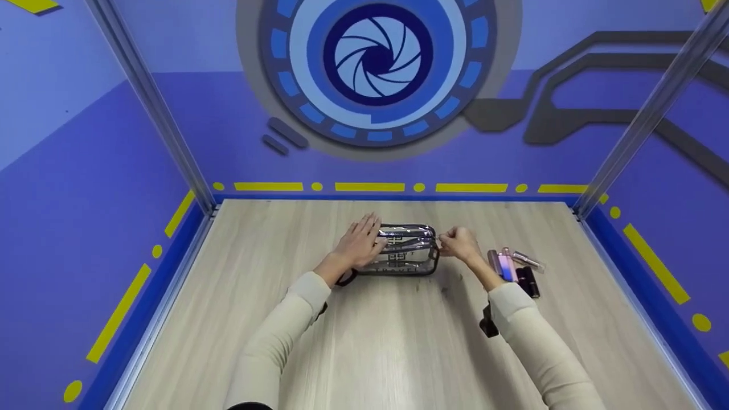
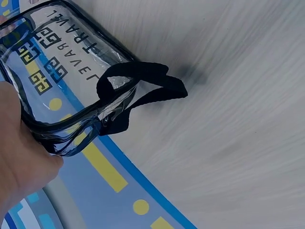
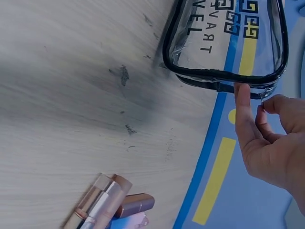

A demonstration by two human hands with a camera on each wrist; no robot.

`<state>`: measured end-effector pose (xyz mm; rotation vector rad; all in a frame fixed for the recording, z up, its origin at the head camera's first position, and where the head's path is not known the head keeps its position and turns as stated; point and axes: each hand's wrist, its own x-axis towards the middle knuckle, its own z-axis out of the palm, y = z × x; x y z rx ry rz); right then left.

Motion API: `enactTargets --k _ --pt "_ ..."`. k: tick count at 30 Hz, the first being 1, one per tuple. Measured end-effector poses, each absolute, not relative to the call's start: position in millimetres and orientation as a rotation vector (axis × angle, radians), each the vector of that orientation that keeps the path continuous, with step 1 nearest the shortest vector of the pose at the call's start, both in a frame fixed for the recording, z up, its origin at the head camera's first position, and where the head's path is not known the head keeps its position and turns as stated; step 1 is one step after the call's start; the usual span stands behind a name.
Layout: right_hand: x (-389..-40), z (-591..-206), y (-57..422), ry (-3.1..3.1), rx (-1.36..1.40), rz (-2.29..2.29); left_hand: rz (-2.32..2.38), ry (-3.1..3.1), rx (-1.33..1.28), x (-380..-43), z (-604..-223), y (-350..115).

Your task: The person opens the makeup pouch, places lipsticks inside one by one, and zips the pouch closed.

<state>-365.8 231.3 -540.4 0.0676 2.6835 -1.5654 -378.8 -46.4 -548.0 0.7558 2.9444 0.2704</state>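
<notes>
A clear travel pouch [image 1: 407, 259] with black piping and printed lettering sits on the table, see-through and showing no contents. My left hand [image 1: 357, 242] rests on its left end with fingers extended. In the left wrist view, a black strap loop [image 2: 178, 88] sticks out from that end, beside the hand [image 2: 24, 152]. At the pouch's right end, my right hand [image 1: 460, 244] pinches a small zipper pull [image 3: 262, 101] between thumb and finger. Another finger of the right hand [image 3: 271, 143] touches the pouch's edge in the right wrist view.
Several cosmetic tubes and lipstick-like sticks [image 1: 506, 266] lie in a cluster by my right forearm. The wooden table [image 1: 364, 353] is bounded by a blue back wall [image 1: 364, 171] and side panels. Small dark marks [image 3: 125, 75] spot the surface near the pouch.
</notes>
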Motion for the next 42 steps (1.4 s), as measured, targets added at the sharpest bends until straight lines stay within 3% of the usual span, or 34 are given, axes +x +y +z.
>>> enactTargets --k 15,25,32,37,42 --pt "-364 -580 233 2.767 0.117 -1.265 0.309 2.952 0.822 -382 -552 -56" --pt "-355 -614 243 2.870 -0.006 -1.003 0.285 2.980 0.839 -375 -547 -53" --pt "-367 -587 265 2.920 -0.121 -1.007 0.313 3.006 0.829 -377 -551 -53" --pt "-374 -560 307 3.022 -0.073 -0.853 0.348 3.002 0.845 -378 -555 -53" --pt "-372 -558 354 3.146 0.010 -0.677 0.347 2.999 0.842 -376 -555 -52"
